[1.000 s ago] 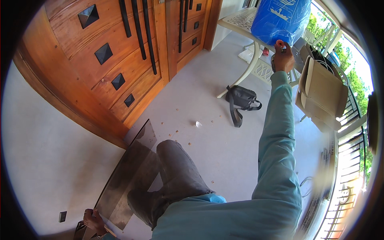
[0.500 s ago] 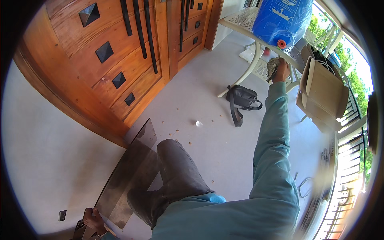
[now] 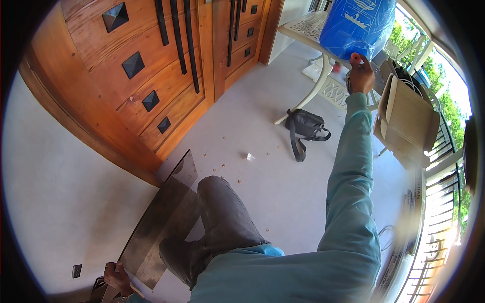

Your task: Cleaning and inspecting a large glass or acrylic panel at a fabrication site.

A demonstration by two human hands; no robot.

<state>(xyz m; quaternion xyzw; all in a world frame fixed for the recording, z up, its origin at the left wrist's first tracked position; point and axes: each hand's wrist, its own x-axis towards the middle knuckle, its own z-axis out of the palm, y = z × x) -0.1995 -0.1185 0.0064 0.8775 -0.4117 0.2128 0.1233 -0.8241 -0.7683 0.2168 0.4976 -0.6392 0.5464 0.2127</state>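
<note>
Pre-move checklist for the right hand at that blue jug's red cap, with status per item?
1. Right hand at small red cap of big blue plastic water jug: ok.
2. Fingers closed on the cap: cannot tell.
3. Jug resting on white metal lattice table: ok.
4. Left hand low by grey floor panel, apart from the jug: ok.
5. Black bag on floor under the table, underfoot: not ok.

Colours on the porch

A blue water jug [image 3: 356, 28] with a red cap [image 3: 355, 57] stands on the far white table [image 3: 308, 28]; the left door [image 3: 146, 81] is orange-brown with black diamond studs; a black bag [image 3: 304, 126] lies on the grey floor [image 3: 262, 177].
</note>
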